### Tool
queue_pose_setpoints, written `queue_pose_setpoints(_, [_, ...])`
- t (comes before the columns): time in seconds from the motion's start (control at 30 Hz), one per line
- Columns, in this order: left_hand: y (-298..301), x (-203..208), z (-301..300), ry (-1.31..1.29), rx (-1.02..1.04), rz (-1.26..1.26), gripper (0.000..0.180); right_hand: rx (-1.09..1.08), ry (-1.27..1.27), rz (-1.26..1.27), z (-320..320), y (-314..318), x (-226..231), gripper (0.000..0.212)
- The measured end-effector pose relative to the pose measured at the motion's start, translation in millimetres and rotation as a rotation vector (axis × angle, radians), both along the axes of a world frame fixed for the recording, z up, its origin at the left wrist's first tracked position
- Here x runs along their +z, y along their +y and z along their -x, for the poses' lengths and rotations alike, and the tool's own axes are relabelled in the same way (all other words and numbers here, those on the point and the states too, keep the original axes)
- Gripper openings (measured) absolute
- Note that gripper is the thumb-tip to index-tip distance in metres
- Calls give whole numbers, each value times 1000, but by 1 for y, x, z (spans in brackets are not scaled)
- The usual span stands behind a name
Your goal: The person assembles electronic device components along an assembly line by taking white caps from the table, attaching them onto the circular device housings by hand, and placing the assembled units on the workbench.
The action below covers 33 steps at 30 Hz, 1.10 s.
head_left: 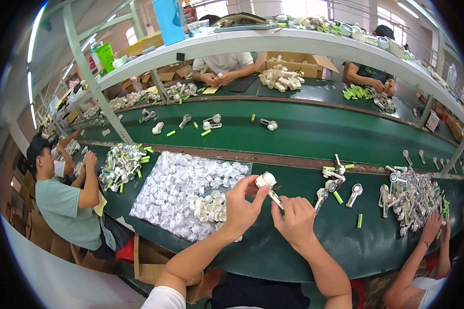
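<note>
Over the near green bench, both my hands are closed on one unfinished handheld fan body [266, 180], a white round head on a slim handle with a thin red wire. My left hand [241, 206] pinches it by the round head. The fingers of my right hand [296, 220] grip the handle end, covering part of it. Beneath and left of my left hand lies a clear plastic bag [172, 180] full of small white rounded plastic pieces, with loose cream-coloured pieces [206, 207] on top. Right of my right hand lie similar fan bodies [354, 194] and green cylindrical batteries [359, 221].
A green conveyor belt [304, 131] carries scattered fan bodies beyond the bench. Heaps of them lie left [122, 167] and right [412, 198]. A white shelf [232, 42] crosses overhead. Co-workers sit left [62, 201], right [420, 268] and across the belt.
</note>
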<state>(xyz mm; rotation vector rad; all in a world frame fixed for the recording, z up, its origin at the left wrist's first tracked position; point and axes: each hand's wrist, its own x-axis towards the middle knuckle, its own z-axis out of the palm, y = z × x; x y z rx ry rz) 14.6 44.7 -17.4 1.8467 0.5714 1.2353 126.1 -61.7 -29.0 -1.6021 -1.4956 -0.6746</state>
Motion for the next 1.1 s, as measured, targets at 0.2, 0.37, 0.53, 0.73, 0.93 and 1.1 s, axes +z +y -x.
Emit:
queue_pose_setpoints(0.2, [-7,-1,-5,12,48,-44,29,-49,-34,-82,-5,1,-5,20])
queue_pose_setpoints(0.37, [-9,-5,-4,-6,48,-8,29,5,-48,-93,-9,-1,-7,18])
queue_pose_setpoints(0.53, [-11,-8,-5,-52,47,0,29,45,-30,-121,-12,-4,-8,21])
queue_pose_setpoints(0.73, [-14,-8,-5,-80,55,-5,29,77,25,-133,-12,-4,-7,22])
queue_pose_setpoints(0.93, [-12,-14,-5,-87,70,-4,28,115,81,-134,-12,-5,-6,22])
queue_pose_setpoints(1.1, [-12,-16,-2,-38,89,-49,26,140,96,-116,-13,-6,-6,21])
